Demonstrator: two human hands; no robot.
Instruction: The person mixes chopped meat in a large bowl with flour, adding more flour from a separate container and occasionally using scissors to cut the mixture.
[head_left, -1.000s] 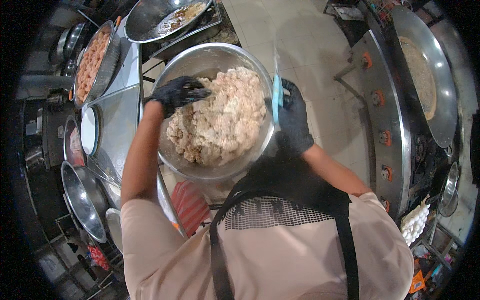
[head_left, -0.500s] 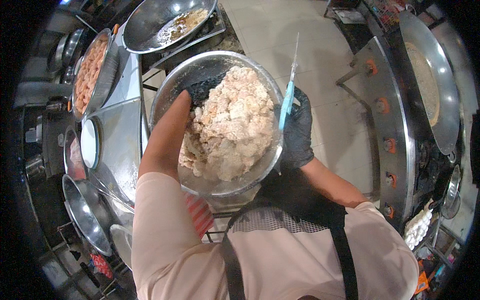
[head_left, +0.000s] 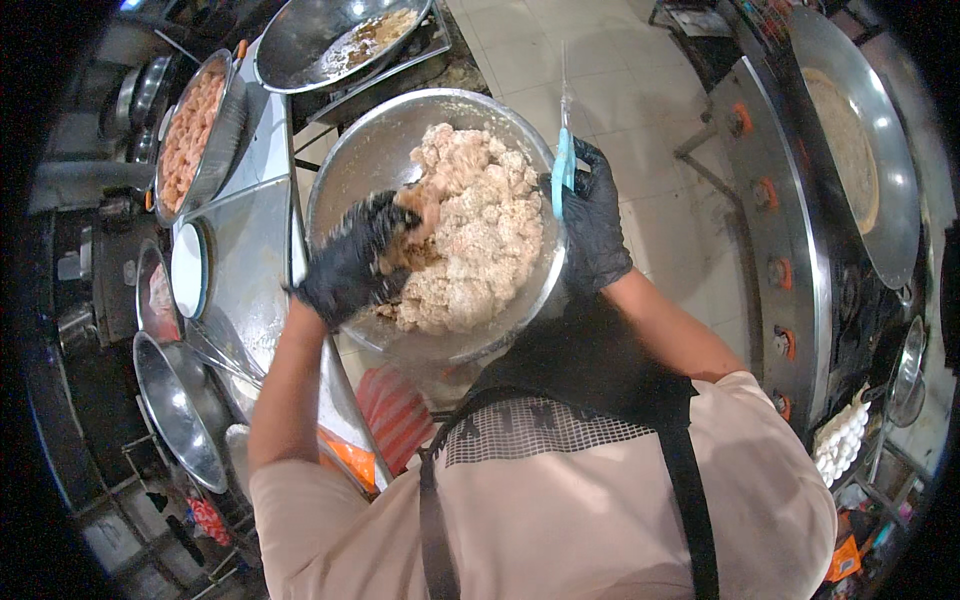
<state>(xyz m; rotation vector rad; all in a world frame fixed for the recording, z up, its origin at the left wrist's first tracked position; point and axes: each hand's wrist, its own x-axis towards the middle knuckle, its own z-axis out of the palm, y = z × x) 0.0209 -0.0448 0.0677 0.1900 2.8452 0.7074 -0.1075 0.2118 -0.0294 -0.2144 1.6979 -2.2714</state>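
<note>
A large steel bowl [head_left: 345, 160] in front of me is heaped with flour-coated raw meat pieces [head_left: 478, 235], pale with pinkish patches. My left hand [head_left: 362, 258], in a black glove dusted with flour, is over the bowl's left side. Its fingers curl around some coated meat; motion blurs it. At the right rim, my right hand [head_left: 592, 225], also black-gloved, grips the bowl. Upright against that hand and the rim is a turquoise-handled tool [head_left: 564, 165] with a long thin metal end; its exact kind is unclear.
To the left are a basin of raw meat [head_left: 193, 135], a metal worktop [head_left: 245, 240], a white lid [head_left: 188, 270] and a steel bowl [head_left: 180, 410]. A wok [head_left: 290, 45] with brown and white contents stands beyond. On the right, a stove front [head_left: 800, 260] borders a large wok [head_left: 885, 130].
My left hand has risen out of the meat, drawn back toward the bowl's left rim, its glove now showing. The pile has shifted. The bowl has tilted slightly, with my right hand still on it.
</note>
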